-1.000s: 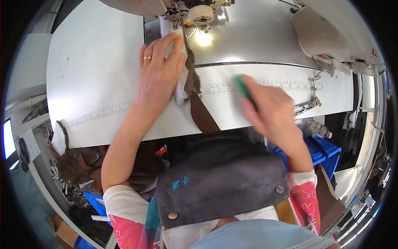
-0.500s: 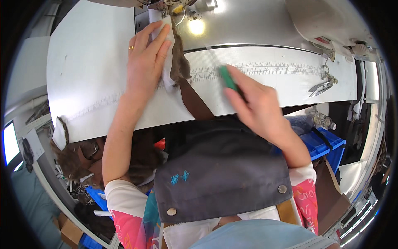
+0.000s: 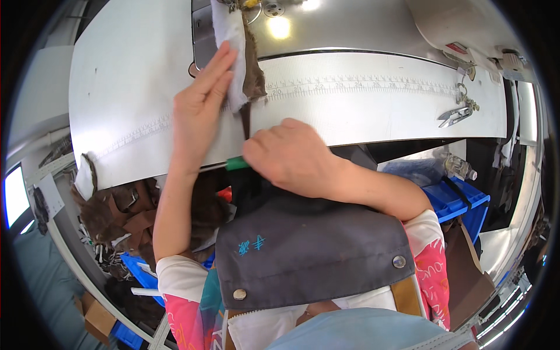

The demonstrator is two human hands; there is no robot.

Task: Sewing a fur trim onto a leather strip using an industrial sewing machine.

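A strip of brown fur (image 3: 254,76) with a white fabric backing (image 3: 236,64) runs from the sewing machine's needle area (image 3: 236,6) toward me. Along the backing's left side lies my left hand (image 3: 201,96), open, its fingers stretched out and pointing away from me. Near the table's front edge my right hand (image 3: 286,154) is closed around a green-handled tool (image 3: 237,163). Its thin, pale tip points left; I cannot tell its exact kind. A dark brown strip (image 3: 246,119) hangs from the fur's near end down to my right fingers, where its lower part is hidden.
A printed ruler scale (image 3: 350,86) crosses the white table (image 3: 128,76). Thread snips (image 3: 455,116) lie at the right by a key ring. Below the table are brown fur pieces (image 3: 116,216) on the left, and a blue crate (image 3: 455,198) with a plastic bottle (image 3: 461,167) on the right.
My right hand has swept left and toward me with the green-handled tool, which now points left. The brown strip hangs straighter. My left hand has slid slightly toward me along the backing.
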